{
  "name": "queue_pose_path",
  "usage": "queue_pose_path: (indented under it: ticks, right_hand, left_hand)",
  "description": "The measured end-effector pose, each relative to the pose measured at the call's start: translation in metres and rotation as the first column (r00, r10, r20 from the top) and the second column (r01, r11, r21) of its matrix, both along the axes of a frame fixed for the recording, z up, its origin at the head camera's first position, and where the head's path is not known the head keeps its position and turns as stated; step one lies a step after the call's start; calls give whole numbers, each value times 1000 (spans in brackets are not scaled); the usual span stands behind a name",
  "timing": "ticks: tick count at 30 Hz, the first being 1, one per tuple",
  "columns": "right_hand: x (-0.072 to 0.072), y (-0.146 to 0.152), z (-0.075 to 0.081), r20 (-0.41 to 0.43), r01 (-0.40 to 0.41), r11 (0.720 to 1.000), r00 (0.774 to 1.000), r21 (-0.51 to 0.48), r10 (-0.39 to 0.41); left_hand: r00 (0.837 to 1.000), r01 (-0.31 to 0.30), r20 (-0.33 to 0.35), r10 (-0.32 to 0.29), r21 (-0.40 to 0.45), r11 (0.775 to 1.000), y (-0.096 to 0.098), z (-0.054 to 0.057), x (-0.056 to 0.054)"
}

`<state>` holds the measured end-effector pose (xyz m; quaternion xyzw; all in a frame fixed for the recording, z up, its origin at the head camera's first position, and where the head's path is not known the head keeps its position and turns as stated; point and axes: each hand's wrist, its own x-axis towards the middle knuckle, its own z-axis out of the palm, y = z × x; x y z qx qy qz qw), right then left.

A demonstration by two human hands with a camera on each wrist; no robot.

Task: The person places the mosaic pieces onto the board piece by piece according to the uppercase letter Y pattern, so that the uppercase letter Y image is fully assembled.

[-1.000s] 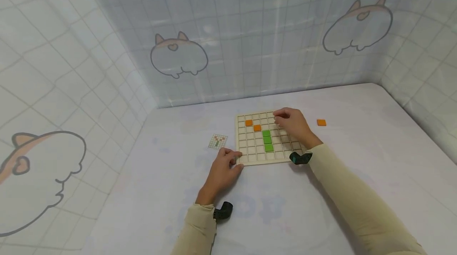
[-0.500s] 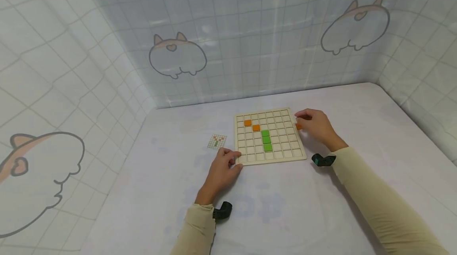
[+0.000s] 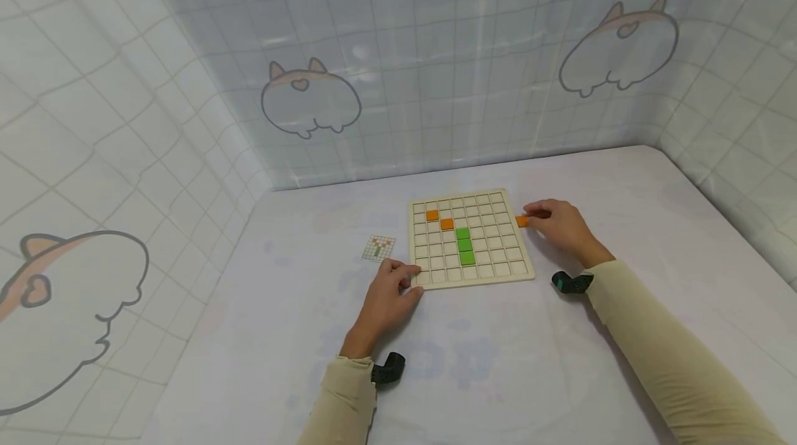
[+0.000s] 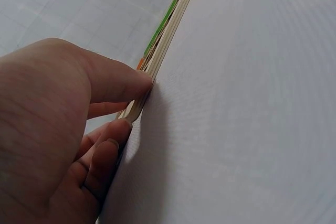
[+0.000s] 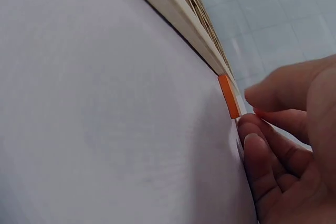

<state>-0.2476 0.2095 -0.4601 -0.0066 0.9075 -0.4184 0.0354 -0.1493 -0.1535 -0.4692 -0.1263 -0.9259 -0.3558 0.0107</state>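
Observation:
A square wooden grid board (image 3: 498, 249) lies on the table, with two orange tiles in a diagonal and a column of green tiles (image 3: 465, 244) in its cells. My left hand (image 3: 386, 300) holds the board's near left corner, thumb on the front edge and fingers at the left side. Just off the board's right edge, a loose orange tile (image 3: 521, 221) lies on the table. My right hand (image 3: 560, 227) is beside that tile, its thumb and fingertips at the tile's right end, apart from each other. In the right wrist view a gap shows between thumb and fingers near the orange tile (image 5: 229, 97).
A small pattern card (image 3: 378, 247) lies left of the board, printed with a coloured grid. A white cloth (image 3: 473, 362) covers the table, and a curtain (image 3: 429, 71) with tile lines and animal drawings stands behind it.
My right hand has moved from above the board's far right part to beyond its right edge. It now covers where another orange tile lay. My left hand stays at the corner.

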Motion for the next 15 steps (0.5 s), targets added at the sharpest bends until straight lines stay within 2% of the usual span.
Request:
queue_pose_path:
  ticks: [9,15]
  right_hand:
    - [-2,1,-1,4,-85,994,996,64,84]
    - [-2,1,-1,-12,-110,991,994,82,111]
  left_hand:
    - [1000,5,-8,-5,-4,1000,0,-1,0]
    - [1000,-2,-2,2,-11,1000,0,-2,0]
